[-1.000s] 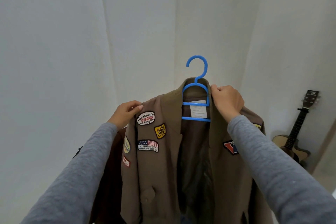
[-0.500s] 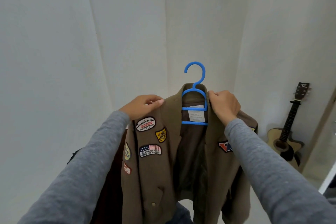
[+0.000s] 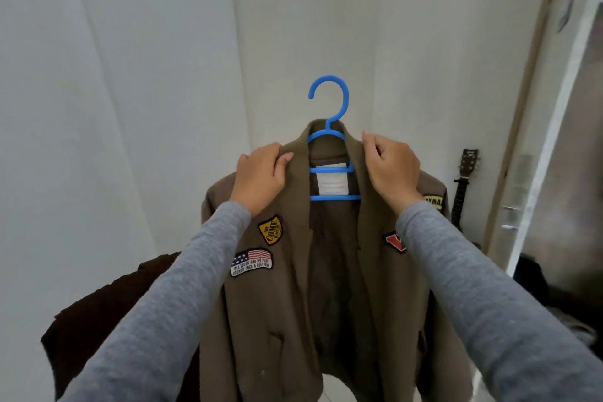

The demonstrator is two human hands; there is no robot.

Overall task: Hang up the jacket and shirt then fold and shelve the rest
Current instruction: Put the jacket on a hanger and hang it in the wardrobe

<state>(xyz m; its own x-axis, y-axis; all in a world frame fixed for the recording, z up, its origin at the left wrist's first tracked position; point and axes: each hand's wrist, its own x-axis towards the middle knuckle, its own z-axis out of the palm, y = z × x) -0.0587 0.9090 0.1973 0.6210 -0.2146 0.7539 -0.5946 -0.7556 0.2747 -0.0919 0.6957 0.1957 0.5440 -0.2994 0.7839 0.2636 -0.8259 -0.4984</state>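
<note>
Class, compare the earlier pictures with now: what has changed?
The left hand slid along the jacket from its shoulder inward to the collar, which it now holds. The right hand still grips the collar's other side; the jacket remains on the hanger.

One jacket [image 3: 287,320], one hanger [image 3: 336,197], one guitar [image 3: 469,160] (patches [image 3: 270,229]: four)

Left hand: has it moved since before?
Yes. The left hand slid along the jacket from its shoulder edge to the collar, nearer the blue hanger.

home room: guitar [image 3: 464,186], white walls [image 3: 130,75]
</note>
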